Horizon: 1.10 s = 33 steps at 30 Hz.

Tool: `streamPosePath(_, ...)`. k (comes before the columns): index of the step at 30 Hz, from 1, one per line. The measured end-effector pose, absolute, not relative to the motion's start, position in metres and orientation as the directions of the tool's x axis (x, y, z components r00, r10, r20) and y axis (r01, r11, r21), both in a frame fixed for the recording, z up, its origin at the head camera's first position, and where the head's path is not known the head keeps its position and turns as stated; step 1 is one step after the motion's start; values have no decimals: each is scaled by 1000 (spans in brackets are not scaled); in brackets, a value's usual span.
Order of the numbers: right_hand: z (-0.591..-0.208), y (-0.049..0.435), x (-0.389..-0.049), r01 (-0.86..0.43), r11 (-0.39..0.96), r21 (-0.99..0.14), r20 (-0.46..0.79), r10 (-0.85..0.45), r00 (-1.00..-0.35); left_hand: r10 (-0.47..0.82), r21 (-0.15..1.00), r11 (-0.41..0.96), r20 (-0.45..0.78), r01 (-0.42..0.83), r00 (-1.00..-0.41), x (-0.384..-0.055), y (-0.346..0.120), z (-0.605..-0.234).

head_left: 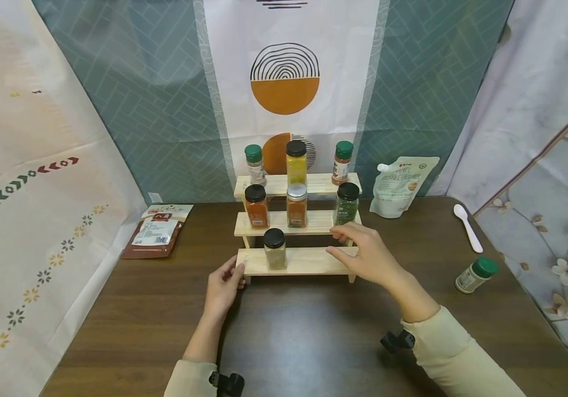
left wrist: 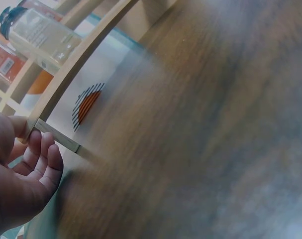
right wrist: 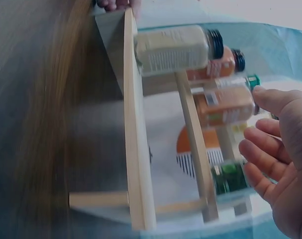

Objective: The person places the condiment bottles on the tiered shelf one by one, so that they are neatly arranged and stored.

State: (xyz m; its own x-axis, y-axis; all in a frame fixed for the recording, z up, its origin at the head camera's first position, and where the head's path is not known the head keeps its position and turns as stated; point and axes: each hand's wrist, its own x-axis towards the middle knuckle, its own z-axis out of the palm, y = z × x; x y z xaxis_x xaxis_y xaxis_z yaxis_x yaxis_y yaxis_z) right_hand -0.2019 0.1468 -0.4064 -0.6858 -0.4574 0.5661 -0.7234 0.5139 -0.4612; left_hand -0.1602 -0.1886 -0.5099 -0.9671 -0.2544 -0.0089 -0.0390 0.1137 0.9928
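Observation:
A three-step wooden spice rack [head_left: 314, 263] stands on the table, its left front end pinched by my left hand [head_left: 223, 288]. In the left wrist view, that hand's thumb is on the step and its fingers curl beneath. My right hand [head_left: 365, 252] is over the right end of the lowest step, fingers loosely bent and holding nothing. Just behind its fingertips is a black-capped jar of green herbs [head_left: 346, 205]; whether they touch is unclear. One black-capped jar of pale powder [head_left: 276, 251] sits on the lowest step. An orange-red spice jar [head_left: 256, 207] and a silver-capped jar [head_left: 296, 207] share the middle step.
On the top step are a yellow jar [head_left: 296, 164] and two green-capped jars, one left [head_left: 255, 164], one right [head_left: 342, 162]. A green-capped jar [head_left: 475, 274] lies tilted at right, near a white spoon [head_left: 468, 228]. A spouted pouch [head_left: 403, 187] and a brown packet [head_left: 157, 231] flank the rack.

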Motion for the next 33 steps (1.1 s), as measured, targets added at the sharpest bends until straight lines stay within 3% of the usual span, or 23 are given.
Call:
streamPosePath(9, -407, 190, -202, -719, 566, -403, 609, -421, -673, -255, 993, 113, 1, -29, -967, -160, -188, -511)
streamPosePath(18, -401, 234, -196, -623, 681, -386, 557, -366, -745, -253, 993, 109, -8, -37, -967, -160, -188, -510)
streamPosePath(33, -401, 306, -182, -505, 811, -295, 496, -321, -807, -244, 993, 113, -4, -33, -970, -160, -189, -511)
